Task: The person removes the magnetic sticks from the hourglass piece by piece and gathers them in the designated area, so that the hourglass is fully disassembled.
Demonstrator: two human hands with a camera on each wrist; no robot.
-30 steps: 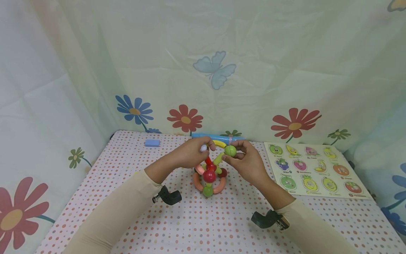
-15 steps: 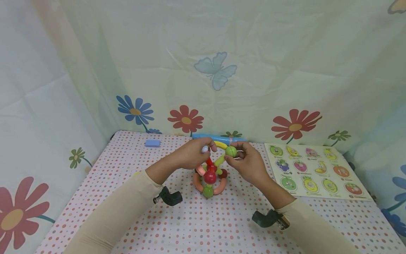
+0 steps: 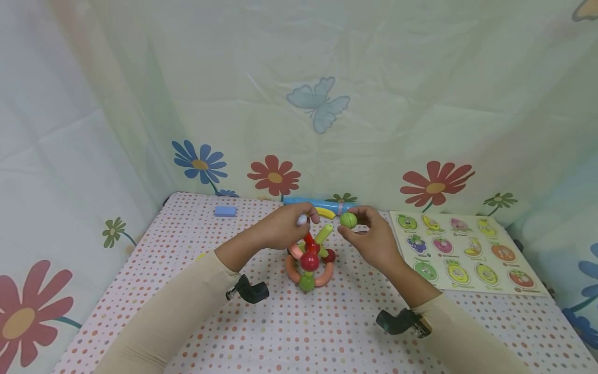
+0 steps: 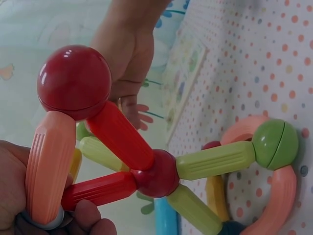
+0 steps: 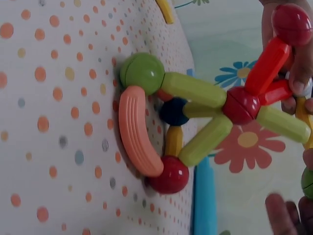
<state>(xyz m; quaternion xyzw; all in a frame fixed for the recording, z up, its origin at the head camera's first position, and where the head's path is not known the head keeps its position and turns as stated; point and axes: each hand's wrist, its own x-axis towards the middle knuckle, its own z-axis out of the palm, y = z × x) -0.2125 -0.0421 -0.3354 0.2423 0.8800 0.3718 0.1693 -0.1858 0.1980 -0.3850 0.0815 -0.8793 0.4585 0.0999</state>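
Observation:
A toy of coloured sticks and balls stands on the dotted table, with a peach curved stick (image 5: 134, 127) and a green ball (image 5: 142, 73) at its base. My left hand (image 3: 285, 227) holds its top at a whitish ball (image 3: 302, 219), where a red stick (image 4: 100, 190) and a peach stick (image 4: 51, 166) meet. Beyond the whitish ball a yellow curved stick (image 3: 325, 213) shows. My right hand (image 3: 374, 240) pinches another green ball (image 3: 348, 220), apart from the bare upper end of a light green stick (image 3: 324, 234). A red ball (image 4: 156, 173) joins several sticks mid-toy.
To the right lies a fruit picture board (image 3: 444, 262). A small blue block (image 3: 225, 211) is at the back left, and a long blue object (image 3: 308, 202) lies along the back edge before the flowered curtain (image 3: 374, 104).
My right hand has moved slightly right with the green ball, which has come off the light green stick and away from the yellow curved stick. My left hand has stayed nearly still.

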